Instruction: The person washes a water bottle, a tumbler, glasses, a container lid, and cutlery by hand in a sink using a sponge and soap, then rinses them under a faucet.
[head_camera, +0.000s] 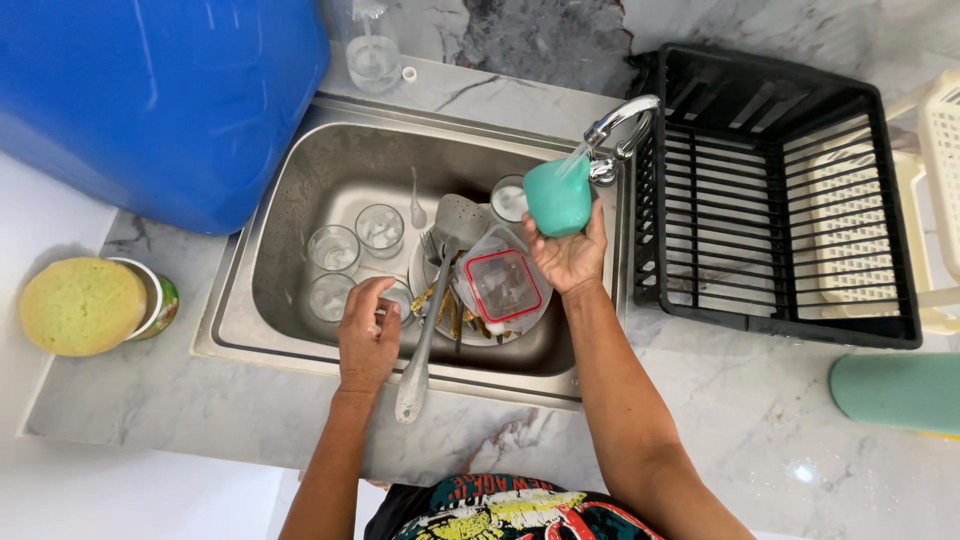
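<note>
Right hand (568, 255), centre of the frame, is wrapped around a smooth teal plastic cup (558, 197), fingers closed on its lower body, holding it tilted under the curved chrome faucet (618, 130), where a thin stream of water strikes it. Left hand (367, 335), lower centre, reaches down into the brushed stainless-steel sink (300, 190); its fingers curl at a clear drinking glass (398, 298), though whether they truly grip it I cannot tell. Beside it lies a long metal skimmer ladle (440, 290), handle slanting over the sink's front rim. Three more round clear glasses (355, 250) stand left of centre in the basin, and a clear plastic lid with a red square rim (503, 285) rests on piled cutlery. Right of the frame: a black plastic dish rack (780, 190), slatted and glossy, sitting on veined white marble countertop (720, 410). Upper left, a big blue plastic water container (150, 100). Far left, a porous yellow sponge (82, 305) sits on top of a round tub.
</note>
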